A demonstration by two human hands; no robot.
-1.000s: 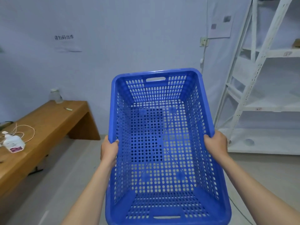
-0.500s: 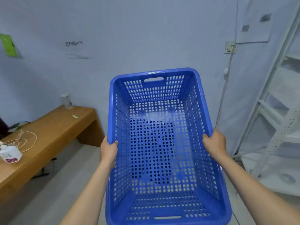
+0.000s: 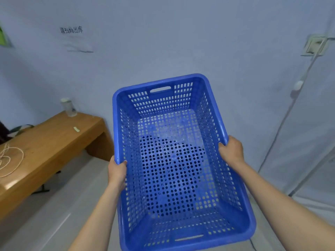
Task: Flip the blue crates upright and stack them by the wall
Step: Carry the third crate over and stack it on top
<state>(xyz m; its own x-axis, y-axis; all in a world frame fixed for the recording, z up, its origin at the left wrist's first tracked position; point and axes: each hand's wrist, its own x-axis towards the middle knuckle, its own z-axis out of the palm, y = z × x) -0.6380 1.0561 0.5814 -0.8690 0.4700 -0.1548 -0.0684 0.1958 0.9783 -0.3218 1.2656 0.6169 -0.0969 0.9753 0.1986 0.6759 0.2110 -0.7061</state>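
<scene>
One line of dark Chinese characters (image 3: 71,30) stands on the wall (image 3: 163,42), toward ten o'clock in the view. It appears to read 请扫码出库, though the first characters are blurred. The bottle (image 3: 68,107) on the counter (image 3: 45,142), at about nine o'clock, bears a small mark too faint to read.

Left hand (image 3: 117,170), right hand (image 3: 232,150) grip blue crate (image 3: 174,160) rims, open side up.
</scene>
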